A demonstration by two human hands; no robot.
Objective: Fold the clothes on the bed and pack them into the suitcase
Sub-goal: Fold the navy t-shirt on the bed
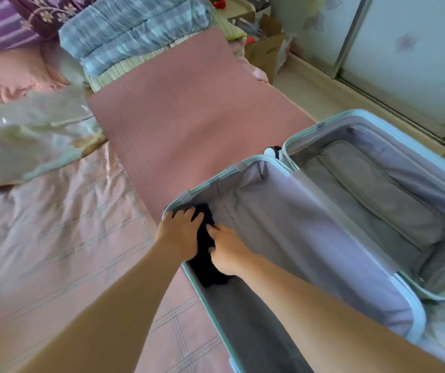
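Dark-navy folded garment [205,257] lay against the open suitcase's [415,305] left wall, gripped by our left hand [178,235] and right hand [229,253], and we judged pressing it flat into the corner would save room.

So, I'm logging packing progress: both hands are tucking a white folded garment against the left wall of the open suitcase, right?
Not quite: the folded garment is dark, near black, not white. The head view shows the left hand and the right hand tucking it against the left wall of the open suitcase.
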